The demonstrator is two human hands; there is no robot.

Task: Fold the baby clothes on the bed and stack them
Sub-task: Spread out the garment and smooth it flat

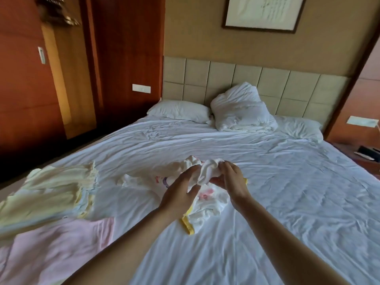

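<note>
- A small white garment is held bunched just above the bed, slightly toward 12 o'clock of the frame's middle, between both hands.
- The right hand is closed on the garment's upper edge, with its fingers curled over gathered cloth.
- The left hand is laid against the garment from 9 o'clock. Its fingers are loosely spread and fairly straight, and whether a fold is actually pinched cannot be told.
- Beneath the hands, toward 6 o'clock, a loose heap of unfolded white baby clothes with coloured prints and yellow trim is left on the sheet.
- A folded stack of pale yellow and blue pieces is seen at 9 o'clock from the hands, well apart. A pink garment is spread flat at 8 o'clock, beside the stack's near edge.
- The cloth is judged very light, soft and limp. No shape is kept by it, so sagging and crumpling are expected wherever it is unsupported.
- Hold is best taken at two corners or the shoulder seams, one in each hand, so that the piece can be shaken open and laid flat. The trimmed hems are likely the firmest places to pinch.
- Little damage is foreseen, and slipping folds are the likelier trouble.
</note>
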